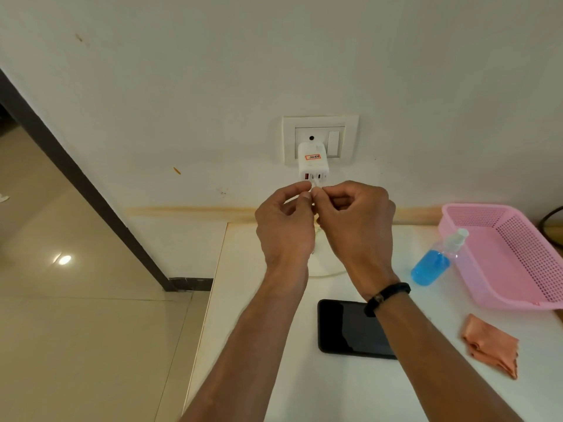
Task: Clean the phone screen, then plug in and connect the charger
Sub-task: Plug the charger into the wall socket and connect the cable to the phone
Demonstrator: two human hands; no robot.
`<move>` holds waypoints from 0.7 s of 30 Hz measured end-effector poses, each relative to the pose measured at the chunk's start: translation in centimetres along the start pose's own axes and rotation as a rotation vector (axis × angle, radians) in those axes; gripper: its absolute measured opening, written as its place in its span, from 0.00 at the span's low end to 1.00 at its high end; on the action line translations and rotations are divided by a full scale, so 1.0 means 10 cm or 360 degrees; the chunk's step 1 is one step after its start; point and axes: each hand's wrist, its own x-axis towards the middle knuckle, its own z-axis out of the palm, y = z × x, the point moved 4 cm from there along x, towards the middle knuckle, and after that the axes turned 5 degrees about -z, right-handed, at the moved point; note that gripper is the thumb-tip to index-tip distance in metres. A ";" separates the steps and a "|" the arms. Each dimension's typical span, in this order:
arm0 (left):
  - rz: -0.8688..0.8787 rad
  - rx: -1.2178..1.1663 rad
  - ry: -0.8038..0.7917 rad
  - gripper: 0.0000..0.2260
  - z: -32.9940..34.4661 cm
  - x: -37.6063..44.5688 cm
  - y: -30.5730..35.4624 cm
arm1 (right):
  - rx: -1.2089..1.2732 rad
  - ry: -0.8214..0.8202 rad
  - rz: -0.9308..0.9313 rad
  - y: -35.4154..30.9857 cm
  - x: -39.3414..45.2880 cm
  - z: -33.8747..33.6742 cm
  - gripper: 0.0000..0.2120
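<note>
The white charger block (313, 162) sits plugged into the wall socket (320, 138) just above our grip, both hands (285, 220) (355, 222) pinching the white cable plug (315, 186) to line it up with a port.

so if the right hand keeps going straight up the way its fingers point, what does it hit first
Most likely the underside of the white charger adapter in the wall socket, just above the cable end the right hand pinches together with the left hand. Depth is unclear.
</note>
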 end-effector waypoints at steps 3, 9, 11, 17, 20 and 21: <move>0.0024 0.0007 -0.0023 0.11 0.01 0.00 0.00 | -0.0074 -0.0012 -0.0013 -0.03 0.00 0.01 0.07; 0.0027 -0.0004 -0.0010 0.14 0.00 -0.02 0.02 | -0.0086 -0.0021 0.0021 -0.07 0.04 0.03 0.07; 0.0029 0.0009 -0.0026 0.14 0.00 -0.03 0.03 | -0.0068 -0.0015 0.0029 -0.08 0.07 0.02 0.07; 0.0087 0.0080 -0.0031 0.16 0.00 -0.03 0.04 | -0.0129 0.0003 -0.0033 -0.14 0.09 0.02 0.08; 0.0083 0.0074 -0.0045 0.16 0.02 -0.03 0.04 | -0.0228 -0.0008 -0.0110 -0.16 0.09 0.04 0.11; 0.0082 0.0070 -0.0049 0.16 0.02 -0.03 0.04 | -0.0269 -0.0015 -0.0126 -0.17 0.10 0.06 0.11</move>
